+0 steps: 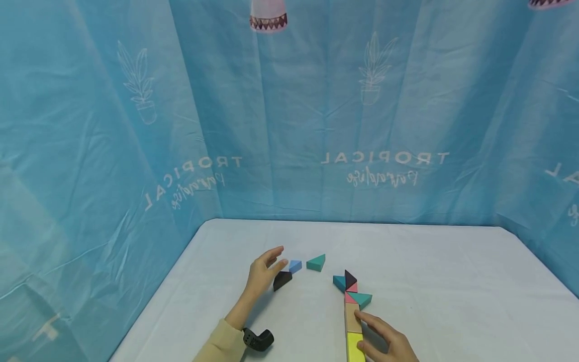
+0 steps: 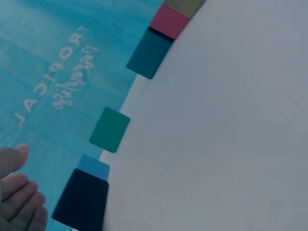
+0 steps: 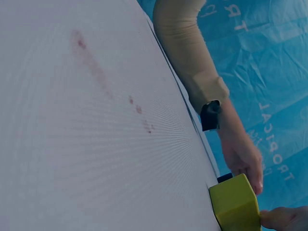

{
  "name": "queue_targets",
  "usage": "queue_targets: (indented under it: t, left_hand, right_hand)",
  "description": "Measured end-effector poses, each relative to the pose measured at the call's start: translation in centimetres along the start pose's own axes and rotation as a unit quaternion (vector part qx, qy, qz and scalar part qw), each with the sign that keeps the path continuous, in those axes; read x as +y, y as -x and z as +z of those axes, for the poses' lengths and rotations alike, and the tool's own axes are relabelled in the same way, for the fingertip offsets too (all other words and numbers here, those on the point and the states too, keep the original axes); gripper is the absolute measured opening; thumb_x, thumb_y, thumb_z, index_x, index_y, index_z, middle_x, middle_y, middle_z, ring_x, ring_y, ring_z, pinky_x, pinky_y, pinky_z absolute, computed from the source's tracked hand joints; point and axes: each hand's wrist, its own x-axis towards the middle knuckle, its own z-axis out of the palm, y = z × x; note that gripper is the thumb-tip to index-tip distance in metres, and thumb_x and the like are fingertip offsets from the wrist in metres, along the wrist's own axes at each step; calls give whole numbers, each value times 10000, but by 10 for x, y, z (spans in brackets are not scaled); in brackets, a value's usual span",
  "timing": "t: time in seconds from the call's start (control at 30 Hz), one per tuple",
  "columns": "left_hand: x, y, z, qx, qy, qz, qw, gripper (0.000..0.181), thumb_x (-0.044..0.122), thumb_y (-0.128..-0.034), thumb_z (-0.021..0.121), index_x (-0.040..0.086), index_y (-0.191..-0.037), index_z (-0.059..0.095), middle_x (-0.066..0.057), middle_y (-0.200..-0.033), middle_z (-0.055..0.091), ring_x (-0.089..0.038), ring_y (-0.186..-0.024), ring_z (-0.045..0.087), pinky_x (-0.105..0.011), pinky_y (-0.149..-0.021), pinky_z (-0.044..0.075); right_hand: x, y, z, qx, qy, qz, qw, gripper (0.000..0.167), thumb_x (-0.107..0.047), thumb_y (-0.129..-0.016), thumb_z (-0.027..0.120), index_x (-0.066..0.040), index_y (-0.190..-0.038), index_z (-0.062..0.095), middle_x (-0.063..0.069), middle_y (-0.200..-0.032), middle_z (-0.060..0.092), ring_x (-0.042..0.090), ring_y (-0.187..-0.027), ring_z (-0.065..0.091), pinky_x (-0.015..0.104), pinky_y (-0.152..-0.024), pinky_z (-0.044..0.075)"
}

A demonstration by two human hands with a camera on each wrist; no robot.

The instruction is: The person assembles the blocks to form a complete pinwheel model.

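In the head view, my left hand (image 1: pixel 262 274) hovers over the left side of the table with loosely bent fingers and nothing in them. Beside it lie a black block (image 1: pixel 282 280), a small blue block (image 1: pixel 295 266) and a green triangular block (image 1: pixel 316 263). My right hand (image 1: pixel 389 339) touches the right side of a block row: one finger at the tan block (image 1: pixel 353 318), the thumb at the yellow block (image 1: pixel 355 347). Beyond these sit pink pieces (image 1: pixel 353 287), another green triangle (image 1: pixel 362 299), a dark teal block (image 1: pixel 339 282) and a black triangle (image 1: pixel 350 279).
A white cloth covers the table (image 1: pixel 452 281). Blue printed curtains (image 1: pixel 294 125) hang behind it and at the sides. A black device (image 1: pixel 259 340) is strapped to my left wrist, below the sleeve (image 1: pixel 221 344).
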Motion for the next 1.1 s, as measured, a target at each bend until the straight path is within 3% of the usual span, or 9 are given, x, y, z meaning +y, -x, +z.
queue_targets:
  t: [0.13,0.27,0.57,0.77,1.1]
  left_hand:
    - [-24,4,3,-218,-138,-169,9995,447,176,-878,683,-37,-1251,561,-175,-1259,572,-338,-1169,524,-387,-985,407]
    - [-33,8,5,-462,-152,-149,9987,472,223,-876,685,-39,-1250,562,-171,-1255,575,-339,-1155,535,-396,-970,420]
    - [-31,16,9,-761,-236,-102,9968,415,131,-880,677,-60,-1230,563,-214,-1196,594,-340,-1075,586,-411,-885,479]
    - [-38,19,9,-715,-865,27,9937,423,199,-860,700,-3,-1216,594,-156,-1208,604,-325,-1120,556,-459,-922,444]
    - [-35,29,6,-520,-1255,96,9907,479,157,-843,712,-18,-1262,558,-185,-1233,581,-359,-1143,533,-506,-931,421]
  right_hand:
    - [0,0,0,-16,12,-26,10000,536,-360,-816,729,-125,-1274,579,-9,-1252,595,125,-1162,520,305,-910,460]
    - [1,0,0,-18,-37,-29,10000,535,-353,-818,729,-126,-1278,575,-8,-1256,592,120,-1165,515,312,-914,459]
    - [2,0,0,-20,-43,-37,10000,528,-359,-821,725,-139,-1277,576,-15,-1256,591,124,-1167,515,328,-916,462]
    - [3,0,-1,-68,-80,-41,9999,526,-367,-824,720,-147,-1279,574,-7,-1265,586,133,-1174,510,338,-924,464]
    - [6,-1,-1,-116,-5,-125,9999,525,-380,-836,705,-147,-1287,568,2,-1267,583,136,-1172,510,320,-912,466]
